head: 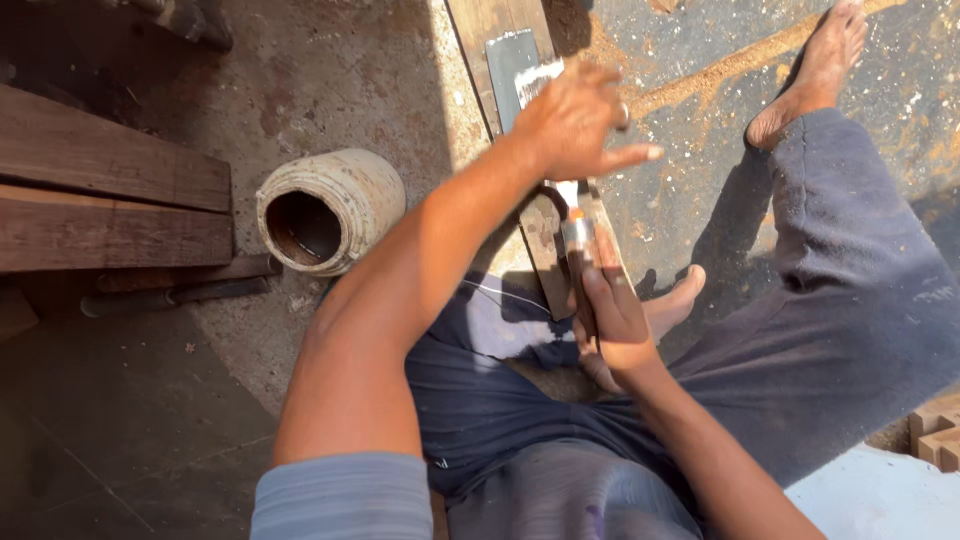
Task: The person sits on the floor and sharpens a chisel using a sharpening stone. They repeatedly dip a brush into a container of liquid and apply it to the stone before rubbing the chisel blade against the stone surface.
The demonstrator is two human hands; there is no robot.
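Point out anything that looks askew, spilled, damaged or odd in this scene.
A worn, stained pale jar lies tipped on its side on the floor, its open mouth facing the camera. A trail of sawdust is scattered across the concrete near the bare foot. Nothing else stands out.

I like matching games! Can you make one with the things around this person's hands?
Things:
1. chisel
2. sharpening stone
3. jar
4. wooden planks

Places or states:
A. lying on its side, open mouth showing
B. stacked at the far left
C. gripped by the right hand, left hand over its blade
D. grey slab set on a board

Pairs: 1-C, 2-D, 3-A, 4-B
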